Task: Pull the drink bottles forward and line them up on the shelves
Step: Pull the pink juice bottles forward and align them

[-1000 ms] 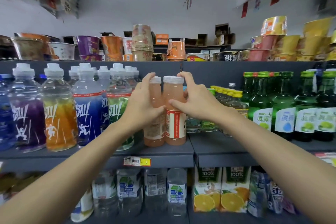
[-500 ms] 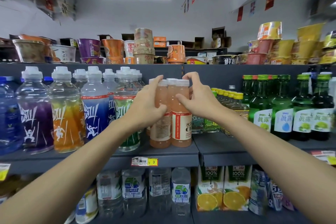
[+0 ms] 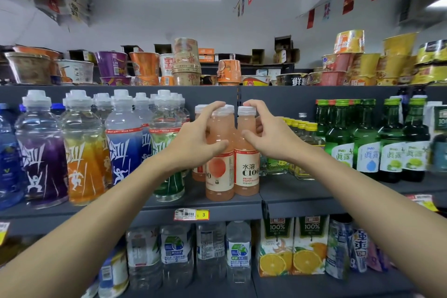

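Observation:
Two pink grapefruit drink bottles with white caps stand side by side near the front of the grey middle shelf (image 3: 217,204). My left hand (image 3: 196,138) grips the left pink bottle (image 3: 219,176) at its shoulder, thumb in front, fingers over the cap. My right hand (image 3: 268,133) grips the right pink bottle (image 3: 246,172) the same way, forefinger on its cap. A third pink bottle (image 3: 199,172) stands behind them to the left, mostly hidden.
Sports drink bottles (image 3: 82,147) with white caps fill the shelf to the left. Small yellow-capped bottles (image 3: 302,133) and green glass bottles (image 3: 365,143) stand to the right. Water bottles (image 3: 210,249) and orange juice cartons (image 3: 292,247) sit below, noodle cups (image 3: 186,60) above.
Both hands slid up from the bottles' bodies to their necks and caps. The two pink bottles stand slightly nearer the shelf's front edge, labels facing out.

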Available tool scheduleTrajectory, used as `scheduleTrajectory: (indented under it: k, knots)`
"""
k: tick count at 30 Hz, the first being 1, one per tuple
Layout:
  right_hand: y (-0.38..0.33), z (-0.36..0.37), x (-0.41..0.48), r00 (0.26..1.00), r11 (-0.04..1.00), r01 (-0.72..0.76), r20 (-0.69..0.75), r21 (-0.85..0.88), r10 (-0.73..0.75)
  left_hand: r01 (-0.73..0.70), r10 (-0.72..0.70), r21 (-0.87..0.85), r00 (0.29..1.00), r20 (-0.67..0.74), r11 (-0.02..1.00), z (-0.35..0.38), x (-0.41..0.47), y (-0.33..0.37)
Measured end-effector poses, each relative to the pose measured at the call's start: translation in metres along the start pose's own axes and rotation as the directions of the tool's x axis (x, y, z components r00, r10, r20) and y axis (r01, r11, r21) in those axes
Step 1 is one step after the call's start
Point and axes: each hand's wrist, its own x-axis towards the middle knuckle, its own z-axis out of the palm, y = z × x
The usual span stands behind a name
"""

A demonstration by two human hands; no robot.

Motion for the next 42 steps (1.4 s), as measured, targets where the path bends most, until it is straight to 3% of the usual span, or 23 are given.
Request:
scheduleTrajectory:
  k: [6,12,19,22,24,28,33,42]
  knots:
    - [0.006,-0.011,-0.004,0.995,0.999,0.007,-0.094,-0.033,-0.01,-0.093,0.116,0.147,0.982,-0.151,0.985,0.018,0.005,0.012]
    - [0.022,-0.035,-0.013,0.994,0.991,0.001,-0.106,-0.131,-0.015,-0.125,0.146,0.135,0.977,-0.153,0.983,0.042,0.02,0.027]
    - [0.05,-0.064,-0.021,0.993,0.984,-0.015,-0.117,-0.176,-0.006,-0.069,0.092,0.144,0.982,-0.163,0.987,0.082,0.045,0.051]
    - [0.061,-0.071,-0.023,0.993,0.973,-0.027,-0.118,-0.231,0.0,-0.043,0.063,0.178,0.992,-0.108,0.983,0.091,0.053,0.058]
    - [0.068,-0.075,-0.024,0.997,0.965,-0.02,-0.075,-0.261,0.001,-0.047,0.046,0.169,0.999,0.011,0.985,0.085,0.056,0.057]
    - [0.077,-0.082,-0.027,0.997,0.985,-0.009,0.077,-0.17,0.022,-0.076,0.045,0.17,0.982,0.182,0.983,0.071,0.057,0.053]
    - [0.081,-0.08,-0.022,0.997,0.991,-0.015,0.07,-0.135,0.025,-0.076,0.049,0.284,0.994,0.103,0.956,0.082,0.063,0.056]
    - [0.083,-0.071,-0.012,0.998,0.989,-0.038,0.05,-0.143,0.046,-0.032,0.016,0.292,0.998,0.057,0.956,0.09,0.076,0.044]
